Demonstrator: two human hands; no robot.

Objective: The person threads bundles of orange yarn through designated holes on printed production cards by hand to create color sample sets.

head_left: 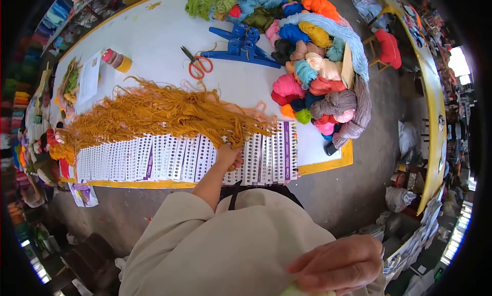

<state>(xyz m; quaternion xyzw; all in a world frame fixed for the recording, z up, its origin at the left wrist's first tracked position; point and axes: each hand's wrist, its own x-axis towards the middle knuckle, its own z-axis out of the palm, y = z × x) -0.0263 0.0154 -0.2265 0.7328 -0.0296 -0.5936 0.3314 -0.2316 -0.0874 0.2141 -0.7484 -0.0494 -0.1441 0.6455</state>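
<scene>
Head view: at left, loose ends of the gold yarn [154,111], lying across the white cards [174,157], could knot or drag the cards crooked if the left hand [229,156], closed round a bunch, pulls hard; the right hand [342,264] curls in front of the shirt [241,239], and I cannot tell whether it holds the pale green thing [303,291] below. The yarn looks messy and curly at left, smoother near the left hand.
</scene>
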